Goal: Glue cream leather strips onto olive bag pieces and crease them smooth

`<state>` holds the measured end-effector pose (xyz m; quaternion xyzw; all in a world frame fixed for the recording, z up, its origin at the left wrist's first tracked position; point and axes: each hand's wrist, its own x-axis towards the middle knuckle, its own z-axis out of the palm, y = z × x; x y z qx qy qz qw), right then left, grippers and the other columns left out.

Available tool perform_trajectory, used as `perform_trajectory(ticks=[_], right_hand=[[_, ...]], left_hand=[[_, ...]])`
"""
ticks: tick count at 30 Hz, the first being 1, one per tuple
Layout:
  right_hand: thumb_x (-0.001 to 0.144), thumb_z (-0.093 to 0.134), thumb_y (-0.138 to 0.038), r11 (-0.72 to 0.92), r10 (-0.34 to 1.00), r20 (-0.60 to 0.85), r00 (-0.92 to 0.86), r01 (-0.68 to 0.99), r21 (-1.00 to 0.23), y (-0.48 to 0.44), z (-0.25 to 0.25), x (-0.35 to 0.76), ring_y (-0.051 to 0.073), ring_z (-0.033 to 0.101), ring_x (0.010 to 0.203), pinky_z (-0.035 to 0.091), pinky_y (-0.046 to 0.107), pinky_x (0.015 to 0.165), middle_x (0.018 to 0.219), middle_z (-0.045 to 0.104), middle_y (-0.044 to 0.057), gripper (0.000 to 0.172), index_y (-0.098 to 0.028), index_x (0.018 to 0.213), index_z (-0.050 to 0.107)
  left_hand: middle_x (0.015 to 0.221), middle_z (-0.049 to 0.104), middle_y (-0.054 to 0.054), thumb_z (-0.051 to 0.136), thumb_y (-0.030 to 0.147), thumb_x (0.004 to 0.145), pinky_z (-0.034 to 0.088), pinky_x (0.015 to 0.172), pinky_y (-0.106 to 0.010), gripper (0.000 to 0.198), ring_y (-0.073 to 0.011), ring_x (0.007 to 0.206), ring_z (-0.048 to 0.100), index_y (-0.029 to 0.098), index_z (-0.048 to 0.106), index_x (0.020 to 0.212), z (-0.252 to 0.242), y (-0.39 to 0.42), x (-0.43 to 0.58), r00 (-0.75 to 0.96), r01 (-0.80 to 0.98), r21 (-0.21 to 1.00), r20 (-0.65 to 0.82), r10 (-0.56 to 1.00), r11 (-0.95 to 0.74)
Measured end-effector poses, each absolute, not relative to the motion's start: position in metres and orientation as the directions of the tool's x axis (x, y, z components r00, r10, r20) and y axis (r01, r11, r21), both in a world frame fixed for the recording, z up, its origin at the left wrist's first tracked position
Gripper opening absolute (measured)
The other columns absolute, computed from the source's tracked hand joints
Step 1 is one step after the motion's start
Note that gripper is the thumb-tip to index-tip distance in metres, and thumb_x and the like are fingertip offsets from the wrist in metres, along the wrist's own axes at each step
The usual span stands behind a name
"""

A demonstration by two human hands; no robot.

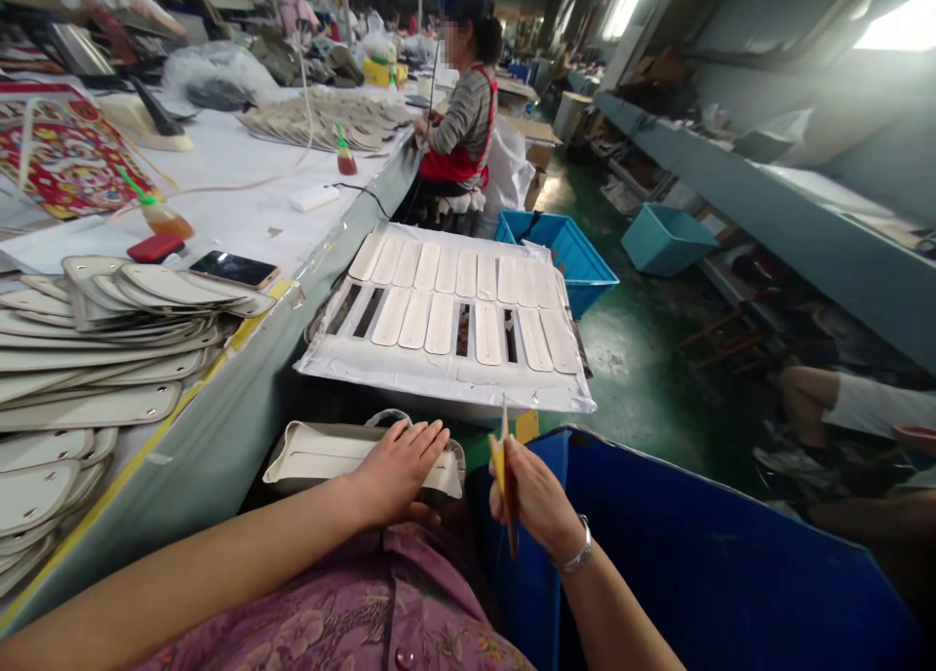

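Observation:
My left hand (409,461) lies flat, fingers stretched out, on top of a cream bag-like piece (322,454) with a slit or seam line along it and darker grey-beige sides. A pale looped strap (387,417) shows behind it. To the right of this piece, my right hand (532,491) is closed around yellow-handled thread snips (501,466), their pointed tip upward. Ahead of both hands is a white-covered board (439,378) bearing two rows of cream rounded-end strips (488,332), with several dark openings between some of them.
At left, a worktable (249,178) holds stacked cream panels (109,349), a phone (234,269) and glue bottles (165,217). A large blue bin (658,515) stands at my right. Beyond the board are a blue crate (574,252) and a seated person in a red apron (468,130).

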<state>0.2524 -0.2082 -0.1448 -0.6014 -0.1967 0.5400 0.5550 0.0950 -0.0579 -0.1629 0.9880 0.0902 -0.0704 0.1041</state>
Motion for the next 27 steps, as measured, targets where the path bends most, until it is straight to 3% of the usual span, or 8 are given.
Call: perform_trajectory(ticks=[4,6,9,13,22,27], right_hand=[[0.078,0.052,-0.054,-0.541,0.836,-0.54,-0.094,-0.308,-0.783,-0.231,-0.161,0.263,0.014,0.059,0.046,0.044,0.02,0.035,0.07,0.059,-0.002,0.041,-0.02,0.096,0.038],[0.078,0.054,-0.053,-0.583,0.812,-0.548,-0.198,-0.274,-0.765,-0.238,-0.168,0.268,0.012,0.06,0.051,0.042,0.017,0.036,0.078,0.058,-0.001,0.041,-0.02,0.096,0.038],[0.08,0.052,-0.052,-0.607,0.793,-0.578,-0.193,-0.159,-0.779,-0.234,-0.173,0.271,0.012,0.06,0.057,0.041,0.015,0.035,0.081,0.056,-0.001,0.037,-0.02,0.092,0.037],[0.084,0.045,-0.048,-0.591,0.802,-0.584,-0.128,-0.026,-0.806,-0.224,-0.177,0.27,0.01,0.056,0.049,0.043,0.018,0.033,0.073,0.056,-0.002,0.03,-0.022,0.087,0.033],[0.085,0.045,-0.048,-0.602,0.792,-0.596,-0.134,-0.007,-0.798,-0.214,-0.181,0.27,0.009,0.054,0.042,0.041,0.018,0.031,0.07,0.053,-0.004,0.029,-0.021,0.087,0.035],[0.084,0.045,-0.052,-0.665,0.746,-0.647,-0.156,-0.132,-0.735,-0.206,-0.176,0.265,0.011,0.056,0.05,0.042,0.018,0.034,0.068,0.057,-0.001,0.033,-0.02,0.092,0.04]], left_hand=[[0.145,0.026,-0.015,0.051,0.07,0.066,0.02,0.104,-0.044,0.098,-0.0297,0.128,0.029,0.011,0.024,0.139,-0.162,-0.058,0.094,0.968,0.222,0.202,-0.162,0.191,-0.954],[0.143,0.029,-0.017,0.056,0.069,0.063,0.022,0.103,-0.043,0.101,-0.0306,0.127,0.031,0.009,0.026,0.138,-0.16,-0.058,0.098,0.959,0.252,0.21,-0.189,0.213,-0.945],[0.139,0.035,-0.019,0.063,0.062,0.059,0.026,0.1,-0.042,0.101,-0.0316,0.121,0.036,0.006,0.029,0.136,-0.157,-0.058,0.104,0.951,0.275,0.22,-0.208,0.23,-0.936],[0.134,0.042,-0.017,0.066,0.051,0.058,0.028,0.098,-0.041,0.096,-0.0305,0.115,0.041,0.005,0.03,0.135,-0.154,-0.056,0.108,0.951,0.268,0.25,-0.226,0.214,-0.93],[0.132,0.042,-0.017,0.064,0.045,0.06,0.028,0.097,-0.042,0.092,-0.0304,0.113,0.04,0.004,0.029,0.135,-0.151,-0.049,0.112,0.944,0.25,0.257,-0.277,0.177,-0.933],[0.128,0.044,-0.018,0.064,0.043,0.063,0.027,0.097,-0.041,0.089,-0.0302,0.113,0.04,0.007,0.027,0.136,-0.154,-0.049,0.11,0.95,0.227,0.237,-0.269,0.161,-0.945]])
